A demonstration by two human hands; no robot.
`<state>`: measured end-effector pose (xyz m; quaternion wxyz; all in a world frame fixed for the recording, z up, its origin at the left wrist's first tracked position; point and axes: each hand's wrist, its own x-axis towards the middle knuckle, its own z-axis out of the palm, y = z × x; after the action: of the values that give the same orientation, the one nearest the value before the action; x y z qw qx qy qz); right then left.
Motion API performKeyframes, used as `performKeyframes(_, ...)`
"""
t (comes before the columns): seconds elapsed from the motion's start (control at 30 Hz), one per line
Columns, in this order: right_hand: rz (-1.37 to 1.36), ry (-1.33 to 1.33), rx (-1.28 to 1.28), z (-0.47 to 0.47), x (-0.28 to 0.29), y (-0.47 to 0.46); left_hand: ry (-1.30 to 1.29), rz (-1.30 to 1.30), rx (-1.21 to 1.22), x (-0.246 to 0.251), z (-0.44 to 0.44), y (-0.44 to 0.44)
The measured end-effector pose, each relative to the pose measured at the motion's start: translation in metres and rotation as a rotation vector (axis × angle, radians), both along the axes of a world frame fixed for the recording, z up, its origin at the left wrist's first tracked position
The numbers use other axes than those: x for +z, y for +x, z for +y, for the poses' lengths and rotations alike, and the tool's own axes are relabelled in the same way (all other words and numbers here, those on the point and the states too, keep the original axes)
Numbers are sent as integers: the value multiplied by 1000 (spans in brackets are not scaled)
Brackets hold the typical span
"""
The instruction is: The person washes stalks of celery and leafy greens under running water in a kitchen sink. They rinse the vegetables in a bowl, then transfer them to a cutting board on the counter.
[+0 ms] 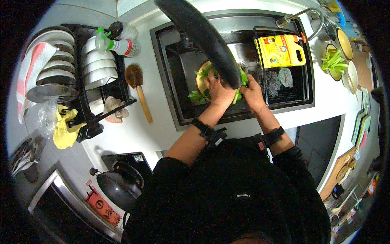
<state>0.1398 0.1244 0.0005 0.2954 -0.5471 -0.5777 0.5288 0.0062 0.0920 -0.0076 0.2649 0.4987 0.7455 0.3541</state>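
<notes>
Over the black sink (170,76), my left hand (221,93) grips leafy green celery (236,96) above a yellow-lined bowl (201,80). My right hand (253,93) closes around the same greens from the other side, thumb and fingers pinching the stalks. Loose celery leaves (199,97) lie beside the bowl, left of my left hand. A thick black curved tube (210,39), apparently a faucet spout, crosses close to the camera. It hides part of the bowl, the greens and my left fingertips.
A yellow detergent jug (280,51) lies on a wire rack in the sink's right side. Cut celery stalks (333,62) fill a bowl on the right counter. At left are a dish rack (122,103), spray bottle (118,45) and wooden-handled brush (141,97).
</notes>
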Motion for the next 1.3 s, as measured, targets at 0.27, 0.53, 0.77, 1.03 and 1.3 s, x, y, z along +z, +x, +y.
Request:
performKeyframes(0.27,5,-292,14,2,-20,15,140,-99,-267,-3,-15,-27)
performKeyframes(0.53,-56,-258,-55,-4,-18,3,-72,-452,310,-24,-9,-26)
performKeyframes(0.77,-430,45,159,-4,40,-10,10,-1001,294,-80,14,6)
performKeyframes(1.03,-721,434,347,5,96,-13,-213,-1952,392,-14,8,23)
performKeyframes(1.3,12,-283,-30,22,47,17,-381,-971,-112,-6,13,-20)
